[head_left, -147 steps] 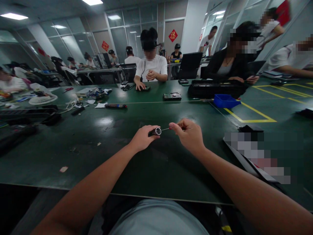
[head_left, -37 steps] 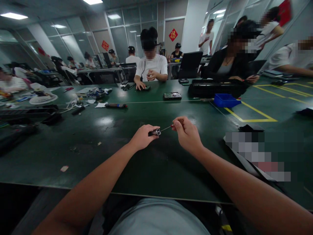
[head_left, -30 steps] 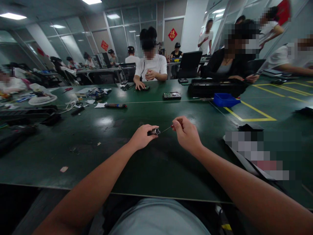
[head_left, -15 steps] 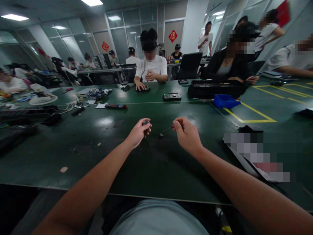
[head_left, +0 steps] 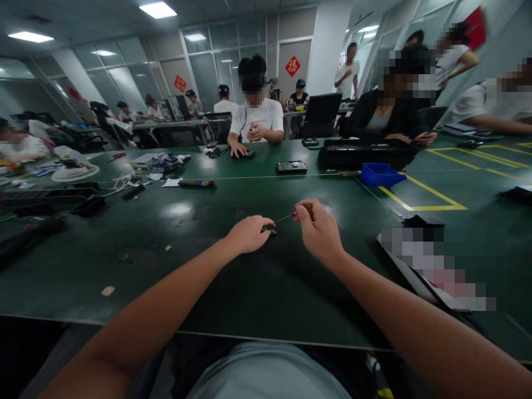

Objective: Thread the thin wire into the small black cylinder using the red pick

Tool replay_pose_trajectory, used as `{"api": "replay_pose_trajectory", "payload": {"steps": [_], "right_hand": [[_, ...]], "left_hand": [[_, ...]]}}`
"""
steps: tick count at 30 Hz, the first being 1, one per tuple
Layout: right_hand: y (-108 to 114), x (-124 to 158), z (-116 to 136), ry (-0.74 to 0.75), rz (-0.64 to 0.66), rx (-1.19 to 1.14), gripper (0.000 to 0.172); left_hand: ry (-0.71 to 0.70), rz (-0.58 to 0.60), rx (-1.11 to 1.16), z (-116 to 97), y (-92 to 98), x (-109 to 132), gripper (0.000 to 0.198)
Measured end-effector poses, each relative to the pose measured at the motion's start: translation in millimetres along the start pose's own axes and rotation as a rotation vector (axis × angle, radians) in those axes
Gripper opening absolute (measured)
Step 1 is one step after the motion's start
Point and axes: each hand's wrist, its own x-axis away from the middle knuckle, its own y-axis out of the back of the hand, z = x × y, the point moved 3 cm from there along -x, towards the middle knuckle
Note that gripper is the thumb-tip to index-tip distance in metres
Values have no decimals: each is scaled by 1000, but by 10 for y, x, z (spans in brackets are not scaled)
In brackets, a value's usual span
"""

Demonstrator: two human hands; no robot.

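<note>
In the head view, my right hand [head_left: 319,227] is closed around the red handle of a thin screwdriver [head_left: 286,218], whose shaft points left and slightly down. At the shaft's far end, my left hand [head_left: 249,234] is curled, back of the hand upward, with thumb and forefinger about the tip. A small dark metallic piece [head_left: 272,230] shows by these fingertips, just above or on the green table [head_left: 249,293]; I cannot tell whether the fingers touch it. The rest of what the left hand holds is hidden by the hand itself.
Across the table a person [head_left: 257,119] works on a dark device. A hard drive [head_left: 291,166], a blue bin [head_left: 380,174] and a long black housing [head_left: 366,153] lie ahead. A marker-like tool [head_left: 197,183] and clutter are leftward; papers [head_left: 432,271] lie right.
My left hand has moved right to the screwdriver's tip and turned over, hiding the small dark cylinder it held. My right hand and the screwdriver are nearly still.
</note>
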Motion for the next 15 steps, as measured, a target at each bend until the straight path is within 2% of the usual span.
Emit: {"api": "replay_pose_trajectory", "payload": {"steps": [4, 8, 12, 15], "right_hand": [[2, 3, -6, 3, -4, -16, 18], [-1, 2, -4, -2, -2, -16, 18], [1, 3, -9, -7, 5, -21, 19], [2, 7, -17, -8, 11, -38, 20]], "left_hand": [[15, 108, -148, 2, -117, -95, 41], [-26, 98, -159, 18, -129, -139, 30], [50, 76, 45, 162, 0, -135, 24], [210, 42, 398, 404, 163, -76, 22]]}}
